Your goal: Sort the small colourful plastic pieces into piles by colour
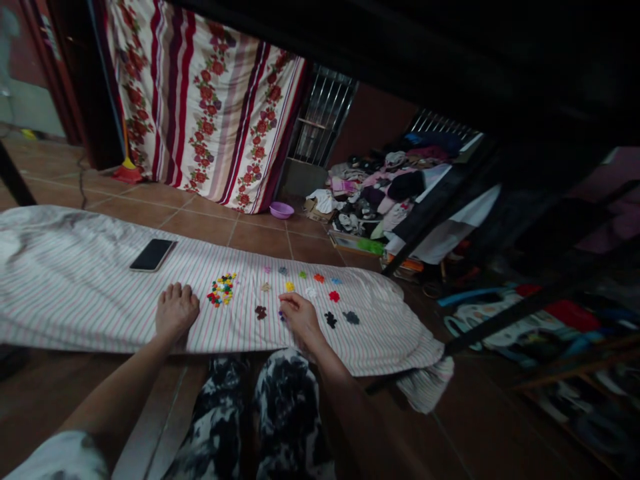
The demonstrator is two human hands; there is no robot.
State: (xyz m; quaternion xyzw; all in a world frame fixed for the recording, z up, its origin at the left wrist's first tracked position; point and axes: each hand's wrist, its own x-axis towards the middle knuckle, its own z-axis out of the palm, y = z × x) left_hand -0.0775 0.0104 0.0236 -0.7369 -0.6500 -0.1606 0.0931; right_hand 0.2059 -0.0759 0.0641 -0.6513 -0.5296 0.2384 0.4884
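My left hand (176, 310) lies palm down on a striped cloth (95, 287), left of a mixed pile of small coloured pieces (221, 291). Thumb and fingers of my right hand (300, 317) are pinched together above a few dark purple pieces (281, 317); whatever they hold is too small to make out. Around that hand lie small piles sorted by colour: brown pieces (261, 312), yellow pieces (289, 287), white pieces (311, 293), red pieces (334, 296), black pieces (331, 320) and grey pieces (352, 317). Orange pieces (319, 278) and other colours form a farther row.
A phone (153, 255) rests on the cloth at the left. Beyond are a flowered curtain (200, 113), a purple basin (281, 211), a red broom (128, 172) and a heap of clothes (385, 190). Dark metal bars (480, 327) slant across the right side.
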